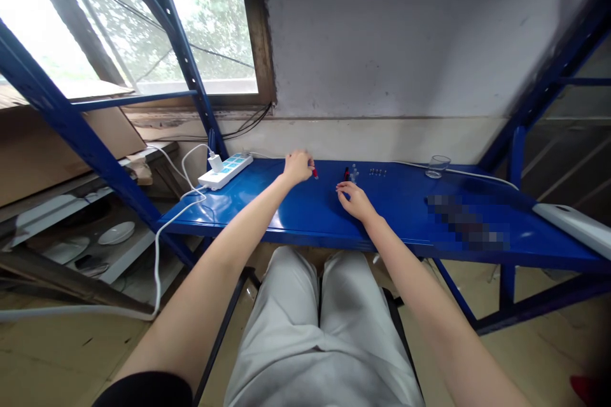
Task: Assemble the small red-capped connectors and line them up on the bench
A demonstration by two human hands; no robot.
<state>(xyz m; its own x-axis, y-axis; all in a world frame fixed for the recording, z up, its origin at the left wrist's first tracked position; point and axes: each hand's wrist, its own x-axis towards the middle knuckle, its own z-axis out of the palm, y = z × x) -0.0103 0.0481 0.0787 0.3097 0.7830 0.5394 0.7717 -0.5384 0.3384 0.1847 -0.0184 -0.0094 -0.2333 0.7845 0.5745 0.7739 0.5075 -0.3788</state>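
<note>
I sit before a blue metal shelf (305,216). My left hand (298,166) rests on it with fingers curled round a small red-tipped object (315,173). My right hand (354,200) lies on the shelf a little nearer to me, fingers bent, its fingertips just below a small black and red piece (346,173) and a tiny clear item (354,173). A short row of small dark parts (377,172) lies to the right of those.
A white power strip (225,170) with a plugged charger and white cable sits at the shelf's left. A clear glass cup (437,166) stands at the back right, a white flat object (573,224) at the far right. Blue frame posts flank the shelf.
</note>
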